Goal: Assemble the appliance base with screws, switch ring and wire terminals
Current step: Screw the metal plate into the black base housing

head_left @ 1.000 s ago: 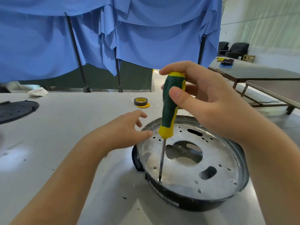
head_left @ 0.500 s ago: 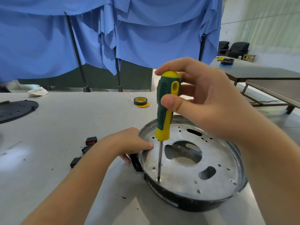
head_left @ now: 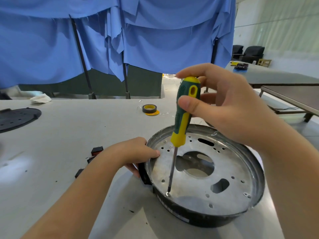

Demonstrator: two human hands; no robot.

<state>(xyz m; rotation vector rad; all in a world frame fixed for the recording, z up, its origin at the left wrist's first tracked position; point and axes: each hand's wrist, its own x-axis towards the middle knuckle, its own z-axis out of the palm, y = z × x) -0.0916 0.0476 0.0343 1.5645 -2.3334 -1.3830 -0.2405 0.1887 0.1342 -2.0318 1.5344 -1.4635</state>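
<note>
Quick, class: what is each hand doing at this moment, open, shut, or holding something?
Left hand: grips the rim of the appliance base, steadying it.
Right hand: holds the screwdriver, tip on a screw.

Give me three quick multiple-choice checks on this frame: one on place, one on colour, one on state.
1. Where does the screwdriver tip sit?
A. on a screw near the base's front rim
B. in the big centre hole
C. on the table

2. The tape roll core is:
A. red
B. yellow
C. white

3. The left hand is:
A. lifted clear
B. holding the tape
C. gripping the appliance base rim

Key: 1 A, the shaft ends at that screw; 2 B, yellow inside; 3 C, the thumb lies over the rim.
</note>
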